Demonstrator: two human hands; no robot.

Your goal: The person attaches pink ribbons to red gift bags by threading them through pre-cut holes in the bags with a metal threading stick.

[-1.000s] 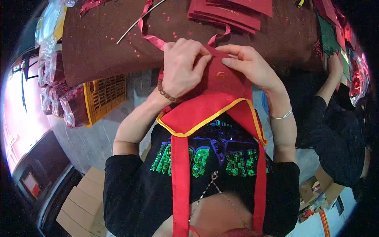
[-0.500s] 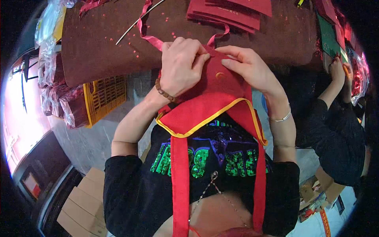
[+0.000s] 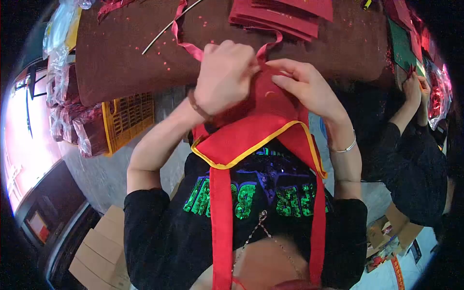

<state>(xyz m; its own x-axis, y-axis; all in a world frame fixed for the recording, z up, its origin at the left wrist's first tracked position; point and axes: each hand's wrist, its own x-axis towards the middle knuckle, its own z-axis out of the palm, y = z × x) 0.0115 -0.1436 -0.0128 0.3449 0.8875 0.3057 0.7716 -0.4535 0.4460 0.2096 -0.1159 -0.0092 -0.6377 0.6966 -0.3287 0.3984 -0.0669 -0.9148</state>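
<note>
A dark red panel (image 3: 278,89) with a small gold mark is held in front of my chest. A pink ribbon (image 3: 192,50) runs from its top edge onto the table. My left hand (image 3: 224,77), smeared by motion, is curled closed over the panel's upper left, apparently on the ribbon; its fingertips are partly hidden. At the upper right, my right hand (image 3: 307,87) grips the panel's edge, thumb in front and index finger along the top. Below the panel lies the folded top of a red apron (image 3: 237,145) with yellow trim, which I wear.
A brown-covered table (image 3: 121,63) bears a stack of dark red pieces (image 3: 285,19), a thin rod (image 3: 169,29) and scattered red bits. At left stand a yellow crate (image 3: 128,121) and plastic-wrapped bundles (image 3: 70,125). A co-worker's hands (image 3: 415,89) are at the right.
My left hand has shifted slightly up and right, its elbow moving outward. The ribbon's left strand has shifted right. My right hand stays at the panel's edge.
</note>
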